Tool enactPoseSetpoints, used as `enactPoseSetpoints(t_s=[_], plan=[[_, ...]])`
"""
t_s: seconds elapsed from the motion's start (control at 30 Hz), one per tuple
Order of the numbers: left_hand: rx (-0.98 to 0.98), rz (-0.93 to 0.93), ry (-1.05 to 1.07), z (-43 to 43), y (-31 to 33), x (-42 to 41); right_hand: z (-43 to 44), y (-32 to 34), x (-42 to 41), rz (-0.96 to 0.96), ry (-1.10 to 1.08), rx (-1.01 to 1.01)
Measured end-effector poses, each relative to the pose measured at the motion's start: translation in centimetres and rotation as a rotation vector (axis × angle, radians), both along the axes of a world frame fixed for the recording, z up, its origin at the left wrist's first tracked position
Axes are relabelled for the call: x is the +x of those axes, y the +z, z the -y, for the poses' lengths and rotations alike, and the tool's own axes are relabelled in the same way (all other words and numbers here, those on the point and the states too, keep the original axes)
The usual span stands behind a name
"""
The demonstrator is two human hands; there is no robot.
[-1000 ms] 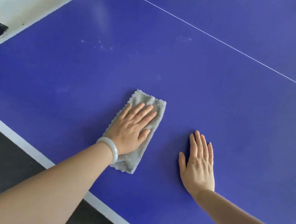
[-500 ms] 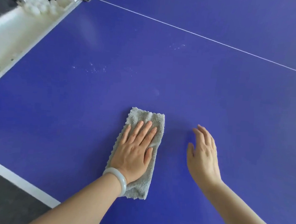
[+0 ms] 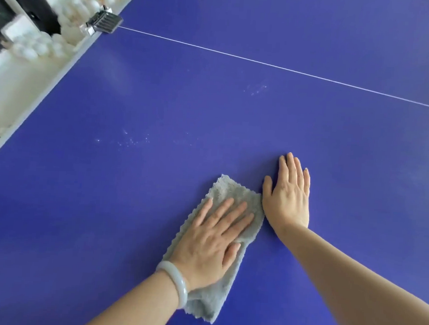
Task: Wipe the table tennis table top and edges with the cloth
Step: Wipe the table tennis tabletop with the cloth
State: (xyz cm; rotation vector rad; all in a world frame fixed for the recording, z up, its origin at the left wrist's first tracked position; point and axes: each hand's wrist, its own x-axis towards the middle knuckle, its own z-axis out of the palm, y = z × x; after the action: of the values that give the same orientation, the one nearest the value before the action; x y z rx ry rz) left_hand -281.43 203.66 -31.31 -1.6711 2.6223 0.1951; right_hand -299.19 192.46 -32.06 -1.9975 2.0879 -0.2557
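While the left hand (image 3: 211,242) lies flat on the grey cloth (image 3: 229,191), its fingers (image 3: 230,211) are straight and a little spread. They press the cloth down on the blue tabletop (image 3: 161,104) and are not curled around it. The cloth is folded into a long strip in the lower middle of the frame; its far end shows above the fingertips and its near end comes out under the wrist. A pale bracelet (image 3: 175,285) is around the left wrist.

The right hand (image 3: 288,197) lies palm down on the bare tabletop just right of the cloth, with its fingers (image 3: 293,169) straight, close together and holding nothing. Its thumb side touches the cloth's right edge or is just beside it; I cannot tell which.

Small white specks (image 3: 132,141) are on the surface left of centre, above the cloth. A thin white line (image 3: 264,62) crosses the tabletop from the upper left to the right edge of the frame. Where this line begins, a black and metal clamp (image 3: 105,21) sits on the tabletop's edge. Beyond that edge, many white balls (image 3: 75,5) lie blurred in the upper left corner.
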Motion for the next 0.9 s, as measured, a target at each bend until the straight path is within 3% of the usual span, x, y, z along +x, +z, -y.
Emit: enactPoseSetpoints(t_s=[0.13, 0.2, 0.27, 0.37, 0.53, 0.6, 0.7, 0.8, 0.9], plan=[[-0.011, 0.077, 0.529, 7.0, 0.2, 8.2, -0.2, 0.1, 0.4, -0.008, -0.006, 0.000], [-0.008, 0.051, 0.654, 6.6, 0.2, 9.1, -0.1, 0.0, 0.4, -0.017, -0.012, -0.003], [-0.025, 0.046, 0.605, 4.0, 0.1, 6.1, -0.1, 0.0, 0.4, -0.016, -0.023, -0.014], [-0.010, -0.044, 0.275, 1.3, -0.2, 1.0, 0.0, 0.0, 0.4, 0.019, -0.034, -0.023], [0.000, -0.036, -0.040, 10.2, -0.2, -0.3, 0.1, 0.1, 0.2, 0.062, -0.044, -0.029], [-0.011, -0.006, 0.004, 14.2, -0.4, 0.7, 0.1, 0.1, 0.2, 0.069, -0.050, -0.031], [-0.024, 0.005, 0.306, 17.7, -0.7, 5.9, 0.1, 0.1, 0.2, 0.079, -0.052, -0.032], [-0.060, 0.006, 0.510, 14.9, -0.6, 11.3, -0.1, 0.1, 0.2, 0.101, -0.057, -0.022], [-0.088, 0.060, 0.495, 8.5, -0.5, 9.9, -0.2, 0.2, 0.3, 0.115, -0.058, -0.031]])
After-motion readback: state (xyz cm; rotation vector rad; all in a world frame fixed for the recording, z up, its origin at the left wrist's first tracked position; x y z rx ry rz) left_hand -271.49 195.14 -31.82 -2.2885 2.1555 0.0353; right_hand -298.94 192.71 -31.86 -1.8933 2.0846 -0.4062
